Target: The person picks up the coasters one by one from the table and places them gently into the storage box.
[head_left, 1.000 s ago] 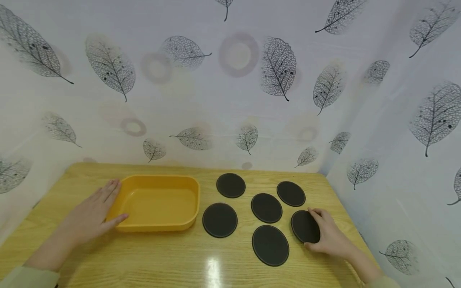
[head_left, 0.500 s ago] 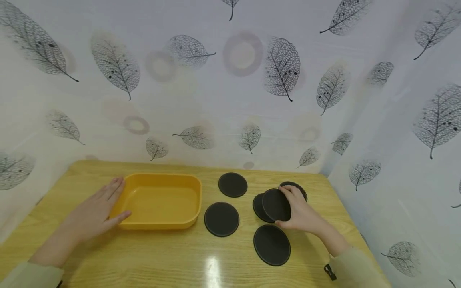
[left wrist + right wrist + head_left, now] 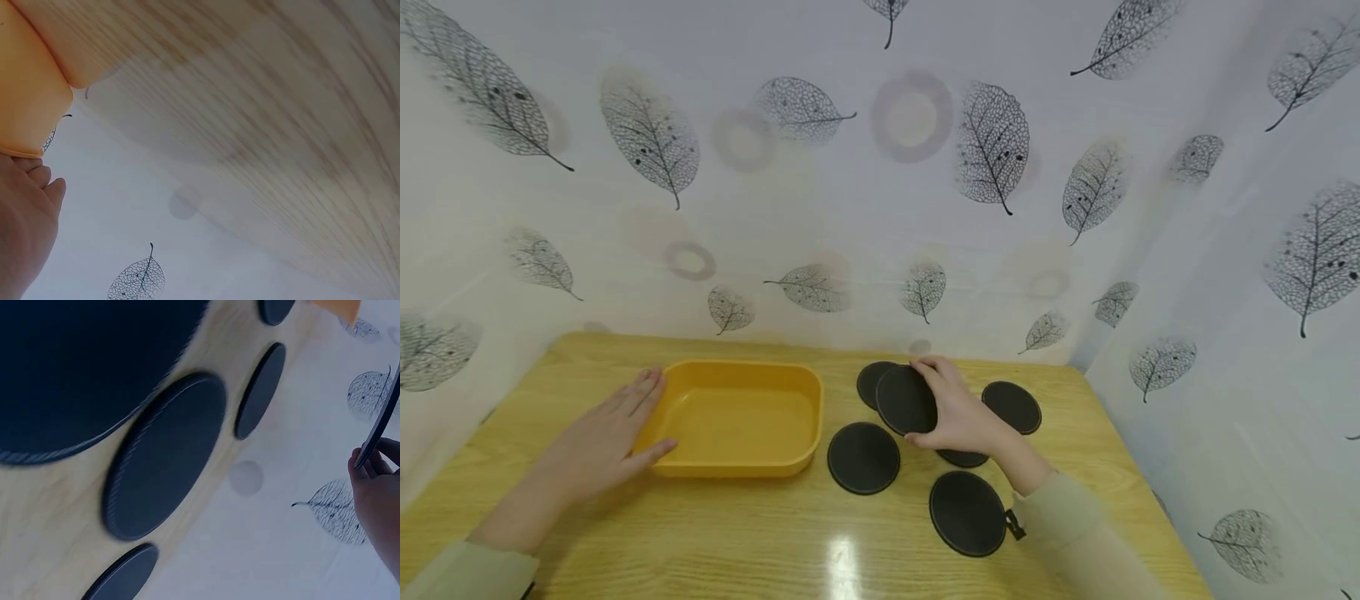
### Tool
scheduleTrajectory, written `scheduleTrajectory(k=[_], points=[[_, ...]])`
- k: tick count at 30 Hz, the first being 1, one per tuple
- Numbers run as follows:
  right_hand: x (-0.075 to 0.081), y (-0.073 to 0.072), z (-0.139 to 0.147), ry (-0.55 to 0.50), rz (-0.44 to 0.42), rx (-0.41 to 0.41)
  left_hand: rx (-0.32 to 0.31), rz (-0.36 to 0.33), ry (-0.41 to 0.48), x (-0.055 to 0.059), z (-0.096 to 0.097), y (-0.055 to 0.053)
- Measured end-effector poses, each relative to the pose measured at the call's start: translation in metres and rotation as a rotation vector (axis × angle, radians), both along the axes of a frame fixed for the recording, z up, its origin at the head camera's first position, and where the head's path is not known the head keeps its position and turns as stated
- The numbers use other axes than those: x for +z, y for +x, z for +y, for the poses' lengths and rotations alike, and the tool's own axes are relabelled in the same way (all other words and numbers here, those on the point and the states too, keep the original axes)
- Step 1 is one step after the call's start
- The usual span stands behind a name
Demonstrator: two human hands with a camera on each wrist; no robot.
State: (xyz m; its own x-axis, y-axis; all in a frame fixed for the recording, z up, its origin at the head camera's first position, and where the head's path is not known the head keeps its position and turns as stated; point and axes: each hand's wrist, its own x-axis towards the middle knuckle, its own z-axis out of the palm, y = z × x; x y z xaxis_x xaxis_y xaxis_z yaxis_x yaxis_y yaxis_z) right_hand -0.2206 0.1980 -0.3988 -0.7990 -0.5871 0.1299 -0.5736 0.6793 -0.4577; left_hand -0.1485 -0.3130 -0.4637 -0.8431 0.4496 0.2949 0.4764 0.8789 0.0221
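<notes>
My right hand (image 3: 958,412) pinches a round black coaster (image 3: 906,402) by its edges, thumb at the near side and fingers at the far side. The coaster is raised and tilted; it overlaps the back-left coaster (image 3: 869,385) in the head view. In the right wrist view the held coaster (image 3: 380,422) shows nearly edge-on. A yellow plastic basin (image 3: 730,469) stands on the left of the table with nothing in it. Against its left side rests my left hand (image 3: 595,446), fingers extended and thumb at the front corner. The left wrist view shows those fingertips at the basin's rim (image 3: 22,152).
More coasters lie flat: one front left (image 3: 863,458), one front right (image 3: 967,514), one back right (image 3: 1011,407). Another (image 3: 962,458) is mostly hidden under my right hand. A leaf-print curtain (image 3: 850,183) hangs behind the wooden table (image 3: 722,542) and along its right side.
My right hand has lifted the coaster from the right end of the group and carried it left, past the middle coaster. The left hand keeps its place on the basin.
</notes>
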Motion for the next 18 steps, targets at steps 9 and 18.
scheduleTrajectory(k=[9,18], points=[[0.009,-0.017,-0.062,0.006,-0.015,0.116,-0.008,0.015,-0.004,-0.001,-0.001,0.000],[0.003,-0.022,-0.122,0.064,-0.040,0.210,-0.002,0.011,-0.012,0.000,-0.001,0.000]])
